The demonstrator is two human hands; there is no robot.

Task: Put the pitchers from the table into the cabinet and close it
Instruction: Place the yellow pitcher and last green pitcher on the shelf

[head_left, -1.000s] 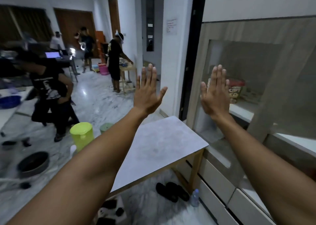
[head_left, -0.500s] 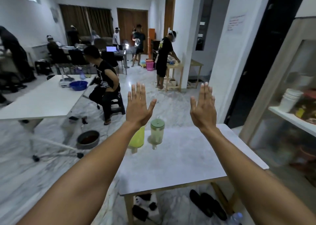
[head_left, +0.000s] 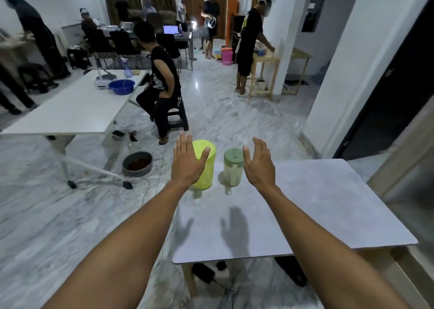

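Two pitchers stand at the far left corner of the small grey table. The yellow-green pitcher is on the left. The clear pitcher with a green lid is right of it. My left hand is open, fingers spread, in front of the yellow-green pitcher and partly covering it. My right hand is open beside the clear pitcher's right side. I cannot tell if either hand touches a pitcher. The cabinet shows only as a wood-framed edge at the far right.
A white table with a blue bowl stands at left, a person seated beside it. A dark pan lies on the marble floor. Several other people stand farther back. Dark shoes lie under the grey table.
My view has swung left from the cabinet to the table. Both hands have come down and forward from raised palms to the two pitchers.
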